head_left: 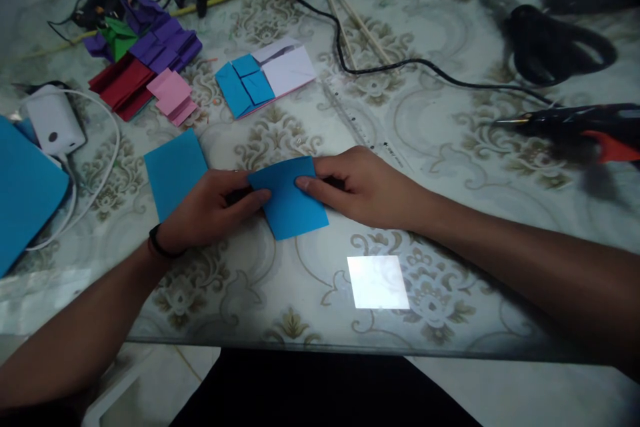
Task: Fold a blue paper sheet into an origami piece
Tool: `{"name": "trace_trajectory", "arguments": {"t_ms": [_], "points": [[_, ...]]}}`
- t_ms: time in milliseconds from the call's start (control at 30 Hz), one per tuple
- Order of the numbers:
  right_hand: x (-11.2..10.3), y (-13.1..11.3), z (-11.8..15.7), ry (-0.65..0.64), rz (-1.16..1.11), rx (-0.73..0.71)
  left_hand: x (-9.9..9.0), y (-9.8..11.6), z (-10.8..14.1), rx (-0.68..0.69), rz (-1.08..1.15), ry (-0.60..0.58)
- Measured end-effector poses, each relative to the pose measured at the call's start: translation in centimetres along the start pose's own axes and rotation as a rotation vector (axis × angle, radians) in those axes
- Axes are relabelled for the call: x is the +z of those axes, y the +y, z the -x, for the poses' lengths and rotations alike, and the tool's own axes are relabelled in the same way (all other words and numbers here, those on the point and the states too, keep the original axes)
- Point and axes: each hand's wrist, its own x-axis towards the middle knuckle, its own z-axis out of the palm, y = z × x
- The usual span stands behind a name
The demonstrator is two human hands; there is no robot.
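Note:
A small square of blue paper is held between my two hands, tilted a little above the patterned table. My left hand pinches its left edge, thumb on top and fingers hidden beneath. On the opposite edge, my right hand grips the paper the same way, thumb on its face. Another blue paper piece lies flat beside my left hand, partly covered by it. Beyond the hands rests a folded blue and white paper piece.
Folded purple, red and pink paper pieces sit at back left. A white charger with a cable stands left, near a large blue sheet. Black scissors, a soldering-iron-like tool and a clear ruler lie right.

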Motion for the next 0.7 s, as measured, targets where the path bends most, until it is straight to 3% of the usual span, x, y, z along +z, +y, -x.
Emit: {"name": "trace_trajectory", "arguments": {"t_ms": [367,700], "points": [[0.02,0.11,0.02,0.0,0.025,-0.018,0.01,0.21,-0.05,-0.033,-0.005,-0.013],[-0.02,0.0,0.03,0.01,0.017,-0.029,0.02,-0.1,-0.11,0.074,-0.026,0.009]]}}
